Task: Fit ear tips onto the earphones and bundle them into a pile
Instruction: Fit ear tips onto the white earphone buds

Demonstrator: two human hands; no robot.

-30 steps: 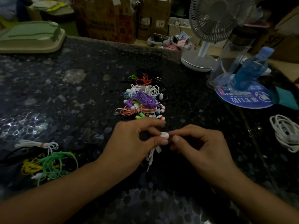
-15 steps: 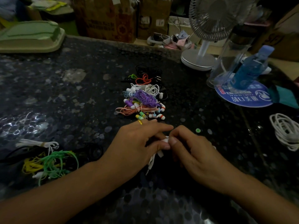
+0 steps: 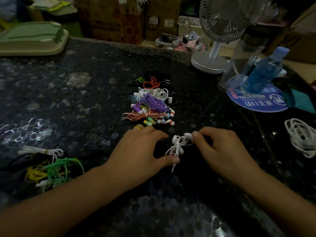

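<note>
A bundled white earphone (image 3: pixel 177 145) lies on the dark speckled table between my hands, its plug pointing toward me. My right hand (image 3: pixel 220 149) pinches one white earbud at the bundle's upper right. My left hand (image 3: pixel 142 147) rests beside the bundle with fingers spread and relaxed, its thumb tip touching the cord near the plug. Just beyond my hands sits a pile of bundled earphones (image 3: pixel 152 103) in purple, white, orange, pink and black. A second heap of green, yellow, white and black earphones (image 3: pixel 49 168) lies at the near left.
A white coiled cable (image 3: pixel 301 137) lies at the right edge. A desk fan (image 3: pixel 213 60), a clear cup and a blue bottle (image 3: pixel 263 72) on a round blue mat stand at the back right. A green tray (image 3: pixel 32 38) sits at the back left.
My hands have drawn apart. The left hand let go of the white earphone and opened; the right hand still pinches the earbud. The bundle now shows between them.
</note>
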